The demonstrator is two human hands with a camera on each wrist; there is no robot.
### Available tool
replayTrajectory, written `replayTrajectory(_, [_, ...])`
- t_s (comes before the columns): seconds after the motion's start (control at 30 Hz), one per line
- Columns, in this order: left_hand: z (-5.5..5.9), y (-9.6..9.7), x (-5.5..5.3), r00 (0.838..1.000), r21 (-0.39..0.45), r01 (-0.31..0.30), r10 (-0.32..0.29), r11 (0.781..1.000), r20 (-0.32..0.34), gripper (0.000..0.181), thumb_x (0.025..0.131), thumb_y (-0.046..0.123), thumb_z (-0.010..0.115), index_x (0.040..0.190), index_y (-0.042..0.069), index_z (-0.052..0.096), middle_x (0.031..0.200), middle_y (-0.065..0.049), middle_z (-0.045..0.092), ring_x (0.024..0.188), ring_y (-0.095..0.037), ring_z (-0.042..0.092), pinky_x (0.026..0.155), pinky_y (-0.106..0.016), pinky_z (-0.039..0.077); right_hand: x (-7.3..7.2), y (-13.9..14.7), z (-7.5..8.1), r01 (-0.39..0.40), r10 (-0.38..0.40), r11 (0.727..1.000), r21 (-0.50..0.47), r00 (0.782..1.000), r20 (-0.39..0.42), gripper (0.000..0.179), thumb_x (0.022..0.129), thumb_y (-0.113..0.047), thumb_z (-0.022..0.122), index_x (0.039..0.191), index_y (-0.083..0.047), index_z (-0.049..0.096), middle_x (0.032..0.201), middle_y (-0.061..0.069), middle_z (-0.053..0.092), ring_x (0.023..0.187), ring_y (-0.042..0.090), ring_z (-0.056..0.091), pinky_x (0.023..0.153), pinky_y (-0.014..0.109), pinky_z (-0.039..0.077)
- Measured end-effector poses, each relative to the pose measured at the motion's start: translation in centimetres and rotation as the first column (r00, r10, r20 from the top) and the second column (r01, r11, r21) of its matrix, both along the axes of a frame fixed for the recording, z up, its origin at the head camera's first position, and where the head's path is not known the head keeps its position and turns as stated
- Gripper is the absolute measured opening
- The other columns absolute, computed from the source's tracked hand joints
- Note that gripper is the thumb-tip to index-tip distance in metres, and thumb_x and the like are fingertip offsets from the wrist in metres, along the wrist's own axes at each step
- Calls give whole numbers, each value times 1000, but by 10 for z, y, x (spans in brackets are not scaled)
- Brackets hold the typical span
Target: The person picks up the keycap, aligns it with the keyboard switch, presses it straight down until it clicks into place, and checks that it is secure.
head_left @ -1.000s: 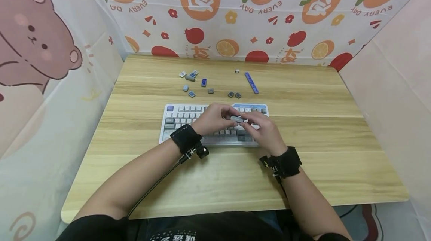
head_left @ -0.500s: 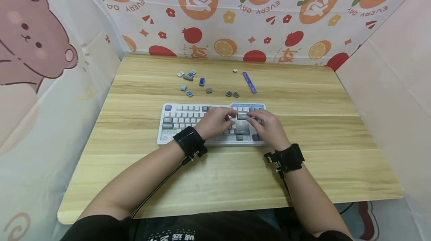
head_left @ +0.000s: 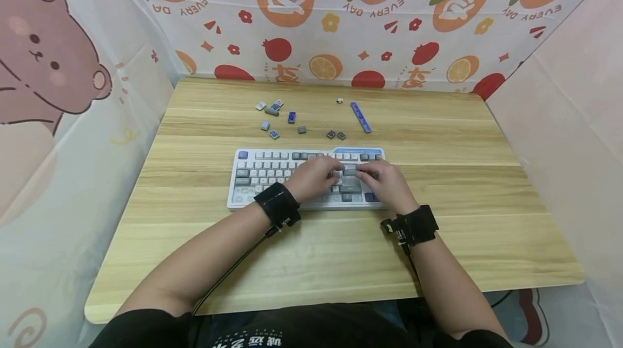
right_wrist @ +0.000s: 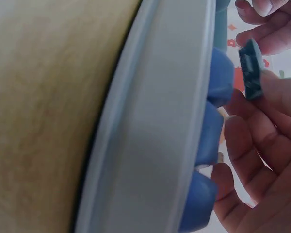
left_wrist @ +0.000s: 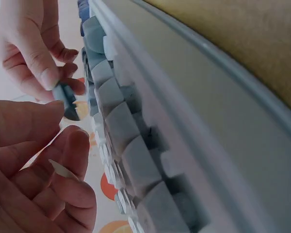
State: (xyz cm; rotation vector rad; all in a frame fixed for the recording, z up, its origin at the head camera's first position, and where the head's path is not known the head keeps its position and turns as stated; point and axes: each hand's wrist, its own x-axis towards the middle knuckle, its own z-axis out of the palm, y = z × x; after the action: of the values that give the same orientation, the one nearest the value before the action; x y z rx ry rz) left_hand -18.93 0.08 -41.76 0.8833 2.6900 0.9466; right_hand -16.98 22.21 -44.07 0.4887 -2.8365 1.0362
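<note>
Above the right part of the keyboard (head_left: 263, 175), both hands work close together. My right hand (head_left: 389, 186) pinches a dark grey-green keycap (right_wrist: 252, 70) between thumb and finger, its hollow underside partly showing in the right wrist view. Facing it is my left hand (head_left: 311, 179), its thumb and fingers loosely bent with a gap between them. The left fingertips lie beside the near end of the keycap (left_wrist: 66, 101); whether they touch it I cannot tell. Rows of grey keycaps (left_wrist: 123, 124) sit on the keyboard, some keys hidden by the hands.
Behind the keyboard lie several loose keycaps (head_left: 302, 129) on the wooden table (head_left: 438, 175). A long blue keycap (head_left: 360, 118) lies to the right of them, near a small white piece (head_left: 339, 100). A printed curtain (head_left: 370, 24) hangs at the back edge.
A second ago both hands met at the keycap. The left hand has since drawn back slightly to the left, the right hand slightly to the right, keeping the keycap.
</note>
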Motion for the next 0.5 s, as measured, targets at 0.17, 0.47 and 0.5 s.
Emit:
replayTrajectory(0.17, [-4, 5, 3, 999, -26, 41, -41, 999, 3, 28, 90, 4, 66, 118, 8, 70, 120, -7, 69, 111, -20, 65, 96, -35, 51, -1, 2, -3, -40, 40, 998, 40, 999, 12, 20, 89, -21, 74, 107, -13, 77, 99, 3, 73, 91, 18, 60, 76, 36, 48])
replayTrajectory(0.47, [-11, 16, 0, 997, -96, 75, -77, 993, -24, 24, 90, 3, 64, 109, 14, 74, 106, 0, 73, 97, -14, 67, 84, -30, 53, -4, 5, -9, -103, 105, 993, 56, 994, -32, 16, 87, -17, 76, 102, -13, 78, 103, 2, 74, 102, 21, 58, 90, 40, 46])
replayTrajectory(0.5, [-11, 17, -1, 996, -103, 79, -83, 991, -35, 22, 89, 2, 64, 105, 14, 75, 102, 1, 73, 92, -13, 67, 81, -30, 53, -4, 5, -10, -105, 107, 992, 68, 994, -21, 15, 87, -17, 75, 102, -12, 78, 105, 2, 74, 104, 21, 57, 92, 40, 45])
